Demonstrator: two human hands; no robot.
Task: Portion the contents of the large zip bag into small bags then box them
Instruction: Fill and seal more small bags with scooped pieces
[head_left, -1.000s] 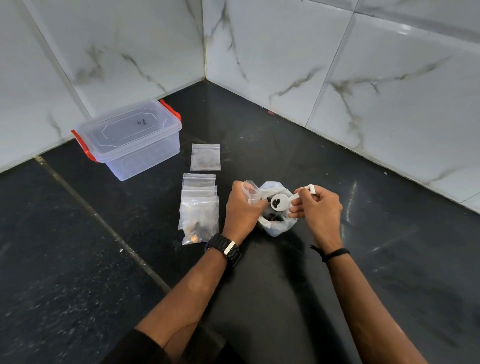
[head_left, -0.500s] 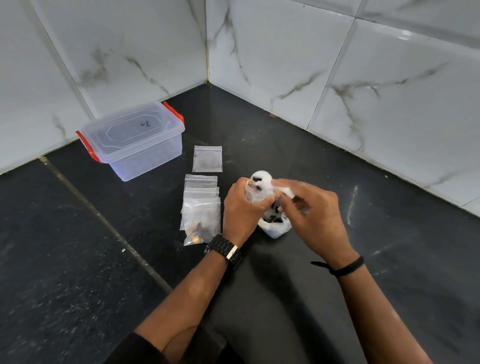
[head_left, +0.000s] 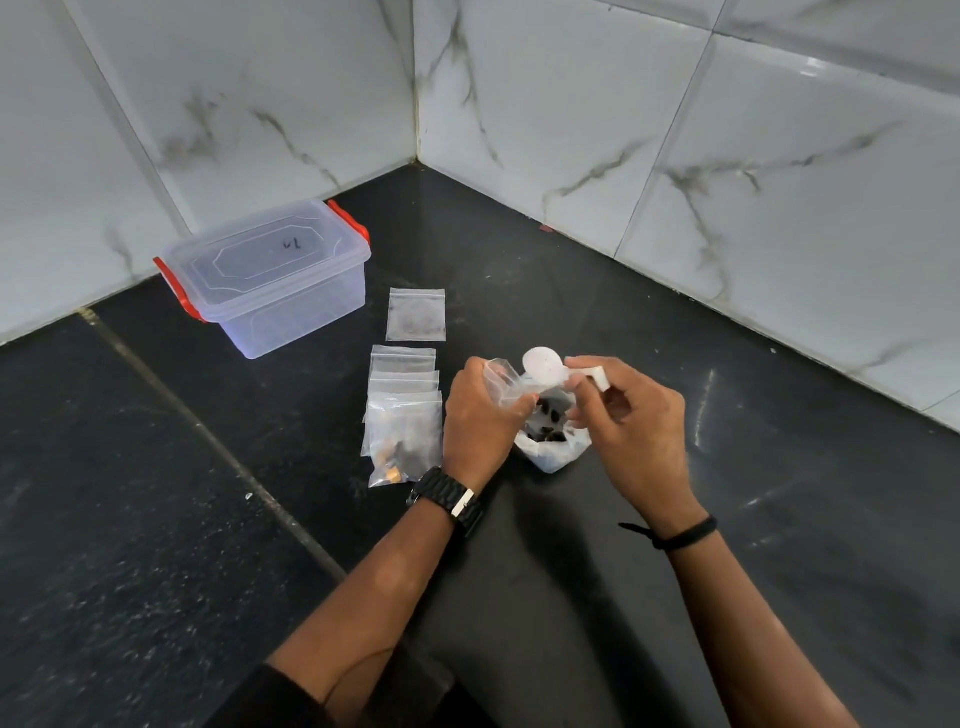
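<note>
Black stone floor meets marble walls, and at its centre the left hand (head_left: 480, 415) pinches a small bag (head_left: 503, 385) open over the large zip bag (head_left: 553, 441) while the right hand (head_left: 631, 426) pinches a seemingly empty white scoop (head_left: 543, 365), best tipped squarely into the mouth, the lidded box (head_left: 270, 280) waiting at ten o'clock.

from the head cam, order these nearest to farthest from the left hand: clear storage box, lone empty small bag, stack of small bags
1. stack of small bags, just left of the left hand
2. lone empty small bag, beyond the stack
3. clear storage box, far left by the wall
</note>
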